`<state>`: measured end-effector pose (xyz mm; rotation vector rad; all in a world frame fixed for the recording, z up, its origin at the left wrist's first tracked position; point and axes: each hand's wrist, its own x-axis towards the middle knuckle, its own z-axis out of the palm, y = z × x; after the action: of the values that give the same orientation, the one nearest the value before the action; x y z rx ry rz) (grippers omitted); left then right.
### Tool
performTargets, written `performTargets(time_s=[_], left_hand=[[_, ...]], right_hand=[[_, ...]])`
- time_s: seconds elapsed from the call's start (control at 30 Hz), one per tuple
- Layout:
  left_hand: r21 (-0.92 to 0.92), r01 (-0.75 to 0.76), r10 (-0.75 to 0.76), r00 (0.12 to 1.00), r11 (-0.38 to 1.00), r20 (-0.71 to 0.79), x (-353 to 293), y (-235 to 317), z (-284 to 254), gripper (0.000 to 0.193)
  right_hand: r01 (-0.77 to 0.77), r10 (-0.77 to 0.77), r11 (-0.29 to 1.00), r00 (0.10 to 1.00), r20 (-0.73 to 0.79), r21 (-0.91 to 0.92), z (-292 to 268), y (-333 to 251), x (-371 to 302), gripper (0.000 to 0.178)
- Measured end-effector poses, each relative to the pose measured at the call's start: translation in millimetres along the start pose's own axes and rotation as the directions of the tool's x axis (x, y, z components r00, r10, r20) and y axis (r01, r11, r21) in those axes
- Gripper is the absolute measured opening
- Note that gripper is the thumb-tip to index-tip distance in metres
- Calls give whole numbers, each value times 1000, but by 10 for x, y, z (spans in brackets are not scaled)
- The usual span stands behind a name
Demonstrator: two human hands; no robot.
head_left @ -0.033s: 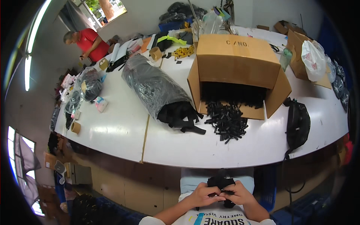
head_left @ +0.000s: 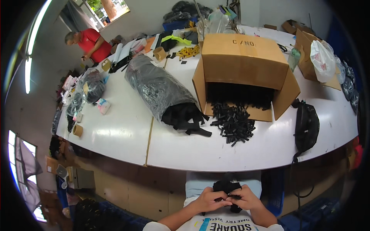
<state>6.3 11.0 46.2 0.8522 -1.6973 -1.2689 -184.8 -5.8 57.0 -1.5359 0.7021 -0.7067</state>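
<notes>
Close to my body, over my lap, my left hand [head_left: 209, 200] and my right hand [head_left: 246, 198] meet at the fingertips. Both are closed on a bunched piece of black fabric [head_left: 227, 186], which sticks up between them and hangs a little below. Its exact kind is hard to make out, and the fingers hide part of it. On the table ahead lies a heap of small black plastic pieces [head_left: 234, 125], spilling from an open cardboard box [head_left: 243, 57]. Left of it, black fabric strips [head_left: 185, 118] poke out of a clear plastic bag [head_left: 158, 86].
The white table's [head_left: 200, 158] front edge runs just beyond my hands. A black pouch with a strap [head_left: 306, 127] lies at the right. Tape rolls [head_left: 78, 131] and wrapped bundles [head_left: 93, 86] are at the left. A person in red [head_left: 95, 45] stands at the far left.
</notes>
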Motion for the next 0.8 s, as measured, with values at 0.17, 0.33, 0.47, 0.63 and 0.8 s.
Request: performTargets(time_s=[0.17, 0.33, 0.47, 0.63, 0.8], left_hand=[[102, -89, 97, 992, 991, -84, 4, -67, 57, 15], [301, -170, 231, 956, 939, -183, 52, -1, 83, 14], [330, -141, 206, 964, 933, -170, -119, -253, 131, 24], [139, 15, 3, 992, 990, -127, -81, -148, 106, 25], [205, 58, -43, 996, 977, -80, -31, -134, 19, 25]], right_hand=[[-93, 105, 987, 991, -84, 133, 27, 25, -16, 7], [-136, 198, 944, 962, -188, 300, 189, 212, -63, 13], [-235, 307, 918, 931, -198, 319, 177, 114, -48, 15], [-76, 88, 996, 954, -287, 51, 210, -92, 45, 14], [-91, 80, 996, 947, -311, -20, 174, -172, 92, 11]])
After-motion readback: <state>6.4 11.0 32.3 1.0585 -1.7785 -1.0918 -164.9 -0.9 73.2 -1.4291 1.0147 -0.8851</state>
